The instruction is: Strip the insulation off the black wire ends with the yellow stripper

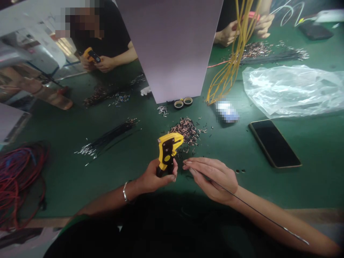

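Note:
My left hand [156,175] is wrapped round the handles of a yellow and black wire stripper [168,152], held upright with its jaws pointing right. Just right of it, my right hand [215,177] pinches a thin black wire [258,209] between thumb and fingers. The wire runs back over my right forearm and ends in a silvery tip. Its front end is at my fingertips, apart from the stripper's jaws. Behind the stripper lies a heap of short black and coppery wire scraps [188,130]. To the left rests a bundle of black wires [113,138] with silvery ends.
A phone [275,143] and a clear plastic bag [295,91] lie right. Two tape rolls [183,103] sit before a pale upright panel [177,50]. Yellow wires [225,79] hang beside it. Red cables [18,182] are coiled left. Two co-workers' hands [106,63] show across the green table [150,143].

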A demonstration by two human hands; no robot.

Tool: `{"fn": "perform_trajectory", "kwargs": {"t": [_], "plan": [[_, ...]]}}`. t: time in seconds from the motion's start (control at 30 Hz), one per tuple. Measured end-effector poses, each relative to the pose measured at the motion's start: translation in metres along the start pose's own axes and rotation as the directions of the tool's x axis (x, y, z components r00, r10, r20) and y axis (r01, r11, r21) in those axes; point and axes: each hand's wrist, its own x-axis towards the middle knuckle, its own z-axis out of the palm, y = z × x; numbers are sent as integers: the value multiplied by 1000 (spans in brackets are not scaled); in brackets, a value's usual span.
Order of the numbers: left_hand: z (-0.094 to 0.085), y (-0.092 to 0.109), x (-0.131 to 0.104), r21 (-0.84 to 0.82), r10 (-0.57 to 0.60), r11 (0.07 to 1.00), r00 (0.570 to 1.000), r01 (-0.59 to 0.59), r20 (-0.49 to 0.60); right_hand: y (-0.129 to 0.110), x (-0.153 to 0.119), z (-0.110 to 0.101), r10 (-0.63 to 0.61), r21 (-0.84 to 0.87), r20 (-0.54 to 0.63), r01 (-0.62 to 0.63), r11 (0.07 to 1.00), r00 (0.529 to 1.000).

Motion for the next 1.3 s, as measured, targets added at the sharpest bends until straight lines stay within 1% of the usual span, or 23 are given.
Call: {"fn": "perform_trajectory", "kwargs": {"t": [0.13,0.27,0.53,0.67,0.73,0.97,1.1,1.23,1.3], "plan": [[2,-1,-2,-7,-41,999,998,41,-48,0,-1,2,-4,-11,-7,4,1000,1000],[4,0,-2,39,-70,996,990,75,-124,0,-1,3,-12,-20,-1,12,1000,1000],[3,0,-2,108,-89,988,975,113,-204,-2,-1,6,-8,-14,-31,8,1000,999],[2,-2,-3,102,-87,989,973,110,-213,-2,-1,5,4,5,-29,-4,1000,1000],[2,-3,-3,71,-88,992,974,104,-207,-1,0,5,19,11,-20,-19,1000,1000],[2,-9,-1,-129,-89,989,981,67,-171,1,1,6,68,49,-24,-67,997,997],[3,-8,1,-205,-89,977,990,65,-108,1,0,4,115,36,-22,-114,993,993],[4,-3,4,-278,-83,959,994,59,-75,2,-1,3,151,31,-26,-150,988,988],[4,-1,5,-318,-75,946,997,60,-35,2,-1,3,160,30,-35,-159,987,987]]}}
